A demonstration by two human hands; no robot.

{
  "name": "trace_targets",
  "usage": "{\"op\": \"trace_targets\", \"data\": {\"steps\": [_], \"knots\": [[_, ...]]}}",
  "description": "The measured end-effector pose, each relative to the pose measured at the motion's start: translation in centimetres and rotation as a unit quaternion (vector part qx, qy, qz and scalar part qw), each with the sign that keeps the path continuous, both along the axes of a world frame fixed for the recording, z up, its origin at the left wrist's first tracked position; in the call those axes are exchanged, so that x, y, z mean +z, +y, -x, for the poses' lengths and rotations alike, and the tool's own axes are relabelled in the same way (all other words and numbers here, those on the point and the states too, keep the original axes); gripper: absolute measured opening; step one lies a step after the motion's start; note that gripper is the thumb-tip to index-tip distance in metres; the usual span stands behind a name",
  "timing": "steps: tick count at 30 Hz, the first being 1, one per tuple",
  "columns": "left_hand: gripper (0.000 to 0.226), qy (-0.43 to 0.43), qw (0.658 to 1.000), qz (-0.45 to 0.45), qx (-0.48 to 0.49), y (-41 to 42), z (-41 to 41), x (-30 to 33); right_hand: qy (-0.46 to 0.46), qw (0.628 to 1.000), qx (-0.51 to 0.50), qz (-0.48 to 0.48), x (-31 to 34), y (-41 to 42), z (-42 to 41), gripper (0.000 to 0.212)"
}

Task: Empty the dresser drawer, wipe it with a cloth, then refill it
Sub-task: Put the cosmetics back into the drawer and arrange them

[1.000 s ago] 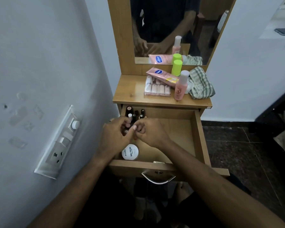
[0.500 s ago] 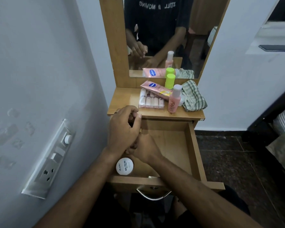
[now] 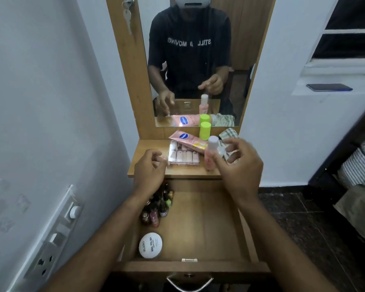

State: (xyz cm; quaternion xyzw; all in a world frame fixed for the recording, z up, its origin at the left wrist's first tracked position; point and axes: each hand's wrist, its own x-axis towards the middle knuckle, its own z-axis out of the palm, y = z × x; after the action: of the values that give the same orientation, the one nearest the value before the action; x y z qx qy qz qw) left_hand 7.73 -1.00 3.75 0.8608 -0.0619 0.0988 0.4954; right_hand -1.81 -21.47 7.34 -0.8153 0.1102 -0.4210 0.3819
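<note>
Hovering both hands over the dresser top, I am seeing the left hand with its fingers loosely curled above the near left part of the surface, gripping nothing that I can make out. The right hand is sitting just near the pink bottle, fingers half spread and relaxed; whether the fingertips are touching the bottle I cannot tell.

The drawer is standing pulled out below the surface. A cluster of small nail polish bottles is crowding its far left corner, and a round white nail polish tub is lying at its near left.

On the surface, a clear case of pale nail pieces is lying just right of the left hand, with a pink tube resting partly across it. A lime green container is standing behind the pink bottle, and the striped cloth is bunched at the far right, partly hidden by the right hand.
</note>
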Motion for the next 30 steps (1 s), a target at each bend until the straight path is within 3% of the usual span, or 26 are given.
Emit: {"op": "trace_targets", "data": {"steps": [4, 7, 9, 14, 20, 27, 30], "knots": [[0.01, 0.008, 1.0, 0.018, -0.011, -1.3, -0.6, 0.9, 0.102, 0.995, 0.007, 0.014, 0.9, -2.5, -2.5, 0.068], [0.01, -0.019, 0.999, 0.044, -0.01, -2.1, 0.7, 0.7, 0.192, 0.98, 0.052, 0.026, -0.2, -2.6, -4.3, 0.079], [0.011, -0.035, 0.997, 0.062, -0.006, -2.1, 1.7, 0.0, 0.211, 0.976, 0.061, 0.014, -1.1, -2.3, -5.0, 0.072], [0.014, -0.054, 0.994, 0.097, -0.008, -0.7, 4.7, -1.9, 0.172, 0.984, 0.047, 0.017, -2.1, -2.3, -5.3, 0.034], [0.022, -0.079, 0.994, 0.056, -0.047, 0.9, 8.2, -3.9, 0.132, 0.987, 0.089, -0.025, -1.1, -2.3, -1.7, 0.042], [0.019, -0.059, 0.994, 0.021, -0.093, 1.3, 8.8, -5.4, 0.407, 0.897, 0.163, 0.054, -5.9, -2.8, 3.4, 0.067], [0.017, -0.066, 0.993, 0.013, -0.096, 0.8, 9.0, -5.8, 0.484, 0.855, 0.152, 0.107, -7.7, -1.7, 3.5, 0.057]]}}
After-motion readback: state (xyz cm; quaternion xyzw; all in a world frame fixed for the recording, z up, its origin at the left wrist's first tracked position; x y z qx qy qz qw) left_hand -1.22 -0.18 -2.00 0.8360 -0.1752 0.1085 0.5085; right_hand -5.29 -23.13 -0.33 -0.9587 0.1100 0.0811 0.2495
